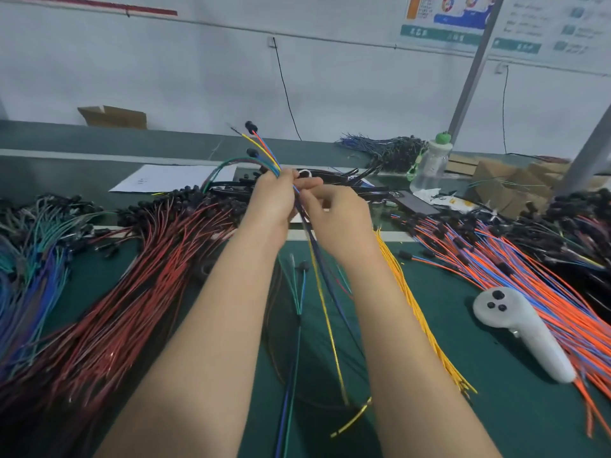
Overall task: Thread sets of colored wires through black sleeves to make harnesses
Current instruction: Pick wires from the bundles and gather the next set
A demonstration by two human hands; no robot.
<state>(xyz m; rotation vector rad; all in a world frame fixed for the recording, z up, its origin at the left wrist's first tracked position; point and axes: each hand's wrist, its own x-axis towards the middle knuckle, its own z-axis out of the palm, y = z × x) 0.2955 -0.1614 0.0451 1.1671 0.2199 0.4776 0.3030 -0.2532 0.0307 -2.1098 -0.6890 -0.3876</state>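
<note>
Above a green counter [512, 418], the left hand [269, 201] and right hand [334, 209] meet. Each grip is curled, pinching one bundle of coloured wires [269, 157] that fans upward and trails down between the forearms. Black sleeves [350, 181] lie just behind. Red wires [158, 259] are heaped left, orange-blue wires [529, 269] right, beside a white controller [525, 335].

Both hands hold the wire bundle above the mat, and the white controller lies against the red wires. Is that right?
Not quite. The left hand and right hand do hold the wire bundle, but the white controller lies against the orange and blue wires, not the red wires; the head view shows it.
</note>
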